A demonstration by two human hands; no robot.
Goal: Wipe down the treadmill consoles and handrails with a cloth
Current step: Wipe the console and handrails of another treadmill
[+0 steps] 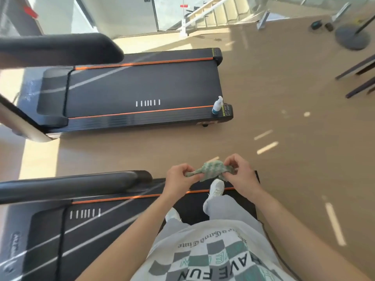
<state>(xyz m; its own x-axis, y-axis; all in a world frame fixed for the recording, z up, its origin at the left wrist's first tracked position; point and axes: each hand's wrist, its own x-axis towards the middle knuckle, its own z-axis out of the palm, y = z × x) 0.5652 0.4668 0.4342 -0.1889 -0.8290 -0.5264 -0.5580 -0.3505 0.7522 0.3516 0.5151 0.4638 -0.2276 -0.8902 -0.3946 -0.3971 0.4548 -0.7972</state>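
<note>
A crumpled green cloth (211, 170) is stretched between both hands in front of my body. My left hand (179, 177) pinches its left end and my right hand (239, 173) pinches its right end. I stand on the belt of the near treadmill (113, 218), whose black handrail (71, 184) runs along the left. A second treadmill (142, 88) lies farther off, with its handrail (60, 48) at the upper left. No console is in view.
A white spray bottle (217, 105) stands on the far treadmill's rear side rail. Tan floor (284, 118) spreads to the right. A round stand base (352, 37) and dark furniture legs (357, 78) sit at the upper right, and glass panels and stairs at the top.
</note>
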